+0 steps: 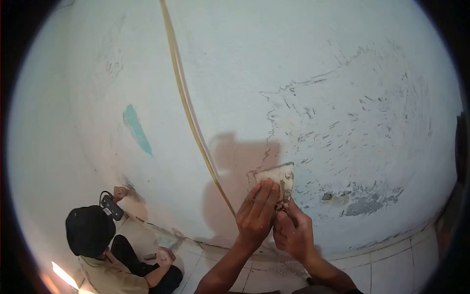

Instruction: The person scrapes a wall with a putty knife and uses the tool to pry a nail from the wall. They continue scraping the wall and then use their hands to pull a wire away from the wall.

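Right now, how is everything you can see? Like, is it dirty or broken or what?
scraper: held, blade dirty
right hand: gripping the scraper
left hand: fingers laid on the blade
wall: scratched and chipped
cord: hanging, slightly bowed
other person: down low
black hat: worn

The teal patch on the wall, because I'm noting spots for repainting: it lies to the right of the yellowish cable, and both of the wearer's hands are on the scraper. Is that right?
Not quite: the head view shows the teal patch to the left of the yellowish cable. The left hand and right hand are indeed both on the scraper.
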Demonstrator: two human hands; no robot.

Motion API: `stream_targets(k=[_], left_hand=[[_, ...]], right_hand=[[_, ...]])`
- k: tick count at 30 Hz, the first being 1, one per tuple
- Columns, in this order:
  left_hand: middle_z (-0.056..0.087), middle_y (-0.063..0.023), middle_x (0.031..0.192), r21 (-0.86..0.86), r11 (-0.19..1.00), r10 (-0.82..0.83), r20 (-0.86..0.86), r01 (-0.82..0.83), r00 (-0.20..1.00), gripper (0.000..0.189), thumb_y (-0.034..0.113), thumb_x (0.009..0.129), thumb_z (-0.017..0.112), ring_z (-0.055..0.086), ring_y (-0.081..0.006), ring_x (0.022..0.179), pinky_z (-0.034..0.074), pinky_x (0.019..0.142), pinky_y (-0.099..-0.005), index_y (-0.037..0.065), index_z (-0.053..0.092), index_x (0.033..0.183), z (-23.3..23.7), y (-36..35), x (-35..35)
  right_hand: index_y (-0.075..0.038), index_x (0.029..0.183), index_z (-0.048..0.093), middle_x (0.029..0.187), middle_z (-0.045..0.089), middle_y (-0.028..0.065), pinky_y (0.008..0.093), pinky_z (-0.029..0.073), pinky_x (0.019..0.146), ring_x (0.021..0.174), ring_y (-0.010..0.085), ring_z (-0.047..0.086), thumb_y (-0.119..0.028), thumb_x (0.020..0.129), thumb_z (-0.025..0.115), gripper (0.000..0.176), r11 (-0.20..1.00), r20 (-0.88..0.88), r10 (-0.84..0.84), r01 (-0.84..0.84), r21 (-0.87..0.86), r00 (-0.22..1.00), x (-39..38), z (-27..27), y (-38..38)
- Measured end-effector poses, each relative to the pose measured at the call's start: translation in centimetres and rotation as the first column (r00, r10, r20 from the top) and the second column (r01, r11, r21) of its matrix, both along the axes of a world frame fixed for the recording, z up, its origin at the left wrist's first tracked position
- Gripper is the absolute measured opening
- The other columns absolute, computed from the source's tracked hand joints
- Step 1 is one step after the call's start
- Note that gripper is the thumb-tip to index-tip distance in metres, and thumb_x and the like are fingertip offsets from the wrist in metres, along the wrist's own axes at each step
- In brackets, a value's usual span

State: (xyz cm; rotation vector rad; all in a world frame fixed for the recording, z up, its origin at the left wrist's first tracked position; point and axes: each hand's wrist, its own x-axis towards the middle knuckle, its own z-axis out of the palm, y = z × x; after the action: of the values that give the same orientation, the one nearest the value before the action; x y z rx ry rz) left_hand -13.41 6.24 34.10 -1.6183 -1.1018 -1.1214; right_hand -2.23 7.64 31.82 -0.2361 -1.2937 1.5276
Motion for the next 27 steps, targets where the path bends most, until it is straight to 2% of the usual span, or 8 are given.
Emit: stream_targets(k=[2, 6, 8, 11, 15, 24, 26, 27], left_hand=[[0.066, -0.0121, 0.108, 0.0, 1.0, 0.014, -0.007, -0.014, 1.0, 0.03, 0.005, 0.078, 0.064, 0.065, -0.0286, 0.1, 0.052, 0.09, -0.0376, 0.002, 0.066, 0.107, 0.2, 0.1, -0.5], [0.067, -0.0125, 0.105, 0.055, 0.998, -0.032, 0.058, 0.029, 0.998, 0.03, -0.002, 0.074, 0.064, 0.066, -0.0292, 0.098, 0.053, 0.09, -0.0394, 0.002, 0.067, 0.103, 1.5, 0.4, -0.9], [0.065, -0.013, 0.111, -0.016, 0.998, -0.056, 0.052, 0.057, 0.997, 0.033, 0.006, 0.077, 0.063, 0.064, -0.0294, 0.103, 0.051, 0.091, -0.0384, 0.001, 0.065, 0.109, 0.3, -0.2, -0.3], [0.065, -0.0134, 0.111, -0.017, 0.998, -0.054, 0.082, 0.055, 0.995, 0.032, 0.007, 0.078, 0.062, 0.064, -0.0294, 0.103, 0.051, 0.092, -0.0391, 0.0, 0.065, 0.109, 0.4, -0.4, -0.1], [0.065, -0.0138, 0.112, -0.025, 0.998, -0.048, 0.121, 0.051, 0.992, 0.031, 0.007, 0.078, 0.062, 0.064, -0.0291, 0.103, 0.051, 0.093, -0.0395, 0.0, 0.065, 0.108, 0.0, -0.5, 0.0], [0.066, -0.0111, 0.109, -0.002, 0.996, -0.09, 0.157, 0.092, 0.984, 0.034, 0.003, 0.075, 0.061, 0.064, -0.0294, 0.102, 0.052, 0.09, -0.0394, 0.002, 0.065, 0.108, -0.8, 0.0, -0.5], [0.067, -0.0114, 0.107, 0.041, 0.997, -0.073, 0.181, 0.066, 0.981, 0.033, -0.002, 0.072, 0.06, 0.064, -0.0298, 0.101, 0.052, 0.09, -0.0394, 0.002, 0.066, 0.105, 1.1, 0.6, -0.9], [0.067, -0.0117, 0.105, 0.089, 0.995, -0.051, 0.196, 0.034, 0.979, 0.034, -0.007, 0.07, 0.058, 0.065, -0.0301, 0.1, 0.052, 0.091, -0.0395, 0.002, 0.067, 0.101, 2.2, 0.8, -1.2]], right_hand=[[-0.002, 0.113, 0.05, 0.066, 0.048, -0.0011, 0.0214, 0.03, 0.038, 0.045, 0.004, 0.039, -0.019, 0.098, 0.048, 0.023, 0.967, -0.038, 0.113, -0.119, -0.224, 0.993, 0.4, 0.1, -0.7], [-0.006, 0.106, 0.048, 0.064, 0.04, -0.0042, 0.0194, 0.024, 0.035, 0.043, 0.002, 0.034, -0.024, 0.099, 0.046, 0.02, 0.968, -0.04, 0.154, -0.159, -0.192, 0.987, 0.2, 2.5, -1.8], [-0.006, 0.111, 0.046, 0.063, 0.039, -0.0043, 0.0193, 0.023, 0.034, 0.042, 0.0017, 0.032, -0.024, 0.099, 0.045, 0.021, 0.989, 0.017, 0.05, -0.047, -0.137, 0.999, 0.9, 1.8, -2.8], [-0.006, 0.119, 0.044, 0.063, 0.038, -0.0044, 0.019, 0.023, 0.034, 0.041, 0.0017, 0.031, -0.023, 0.099, 0.045, 0.026, 0.966, -0.006, 0.116, -0.114, -0.232, 0.993, 0.9, 2.2, -2.8], [-0.005, 0.117, 0.046, 0.064, 0.042, -0.0035, 0.0198, 0.027, 0.037, 0.044, 0.0033, 0.035, -0.026, 0.098, 0.05, 0.028, 0.955, -0.048, 0.161, -0.168, -0.243, 0.986, 1.2, 1.6, -2.4], [-0.007, 0.124, 0.046, 0.065, 0.042, -0.0037, 0.0187, 0.026, 0.038, 0.044, 0.0022, 0.034, -0.025, 0.097, 0.051, 0.033, 0.984, -0.009, 0.068, -0.068, -0.167, 0.998, 0.3, 0.5, -1.9], [-0.006, 0.104, 0.046, 0.065, 0.04, -0.0019, 0.0185, 0.024, 0.031, 0.04, 0.0029, 0.032, -0.022, 0.099, 0.047, 0.017, 0.983, -0.091, 0.119, -0.13, -0.127, 0.989, -1.2, 2.1, -0.7], [-0.007, 0.096, 0.043, 0.067, 0.044, -0.0004, 0.0189, 0.025, 0.031, 0.04, 0.0039, 0.033, -0.022, 0.098, 0.047, 0.016, 0.976, -0.052, 0.166, -0.171, -0.135, 0.985, -0.8, 3.0, -0.6]])
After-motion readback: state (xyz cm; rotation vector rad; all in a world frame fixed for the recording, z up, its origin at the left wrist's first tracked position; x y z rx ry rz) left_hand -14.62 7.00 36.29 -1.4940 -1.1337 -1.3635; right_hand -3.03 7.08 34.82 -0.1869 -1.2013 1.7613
